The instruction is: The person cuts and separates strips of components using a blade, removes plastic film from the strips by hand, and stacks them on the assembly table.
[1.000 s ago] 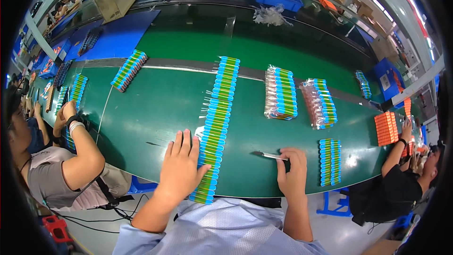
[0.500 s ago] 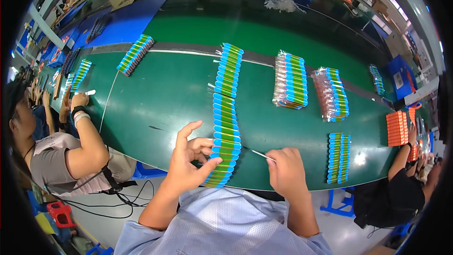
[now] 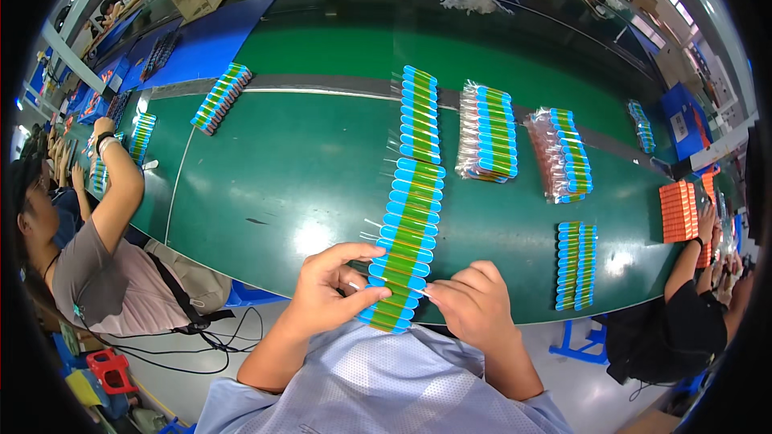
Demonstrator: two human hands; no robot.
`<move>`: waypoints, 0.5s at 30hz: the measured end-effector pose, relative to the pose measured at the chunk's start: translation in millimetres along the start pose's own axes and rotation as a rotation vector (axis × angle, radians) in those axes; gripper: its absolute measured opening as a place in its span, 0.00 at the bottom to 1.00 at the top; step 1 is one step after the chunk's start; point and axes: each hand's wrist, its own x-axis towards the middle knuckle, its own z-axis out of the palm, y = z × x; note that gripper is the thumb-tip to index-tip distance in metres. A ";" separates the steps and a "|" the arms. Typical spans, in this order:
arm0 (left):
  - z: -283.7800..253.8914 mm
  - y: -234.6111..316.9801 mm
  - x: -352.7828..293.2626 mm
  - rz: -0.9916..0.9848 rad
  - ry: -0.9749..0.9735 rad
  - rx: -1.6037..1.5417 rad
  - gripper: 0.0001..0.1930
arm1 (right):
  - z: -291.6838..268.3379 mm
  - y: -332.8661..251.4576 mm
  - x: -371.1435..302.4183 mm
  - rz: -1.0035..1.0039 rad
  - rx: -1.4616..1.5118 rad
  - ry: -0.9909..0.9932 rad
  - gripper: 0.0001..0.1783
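Note:
A long row of flat blue pieces with rounded ends and a green band down the middle runs from the table's near edge toward its far side. My left hand is at the left edge of the row's near end, thumb and forefinger closed on it; a small white bit shows among its fingers. Pinched in my right hand is a thin pale rod, its tip reaching the row's right edge. Whether the tip goes between the pieces I cannot tell. Thin pale strands stick out from the row's left side.
Right of the row lie two stacks with clear wrapping and a double row. Another stack lies far left. Co-workers sit at left and right. Orange stacked pieces stand beside the right one.
My right hand has moved left, bringing the rod to the row's edge. My left fingers have closed on the row, which now slants more. The left co-worker's arm has risen.

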 end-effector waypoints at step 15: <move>2.4 17.2 8.5 -0.086 -0.076 0.104 0.27 | -10.6 1.2 2.0 0.026 0.055 -0.027 0.11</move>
